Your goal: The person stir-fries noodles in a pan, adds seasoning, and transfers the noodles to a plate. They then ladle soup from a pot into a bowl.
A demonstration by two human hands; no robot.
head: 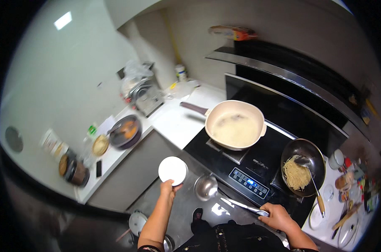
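Note:
My left hand (170, 188) holds a round white bowl or tub (172, 170) by its near edge, over the floor in front of the counter corner. Whether anything is inside it I cannot tell. A large steel ladle (206, 188) is in my right hand (277, 215), gripped near the end of its handle. Its bowl hangs just off the front edge of the cooktop (250, 163), and no food shows in it. On the left burner sits a cream square pan (236, 126) with pale, cloudy liquid in it. Its brown handle points left.
On the right burner a dark wok (316, 151) holds pale shreds (296, 176) and a wooden-handled spatula (318, 195). Jars and bottles (347, 182) crowd the right counter. A dark basin (126, 132), a steel appliance (146, 97) and a phone (98, 168) lie leftward. A range hood (288, 75) juts above.

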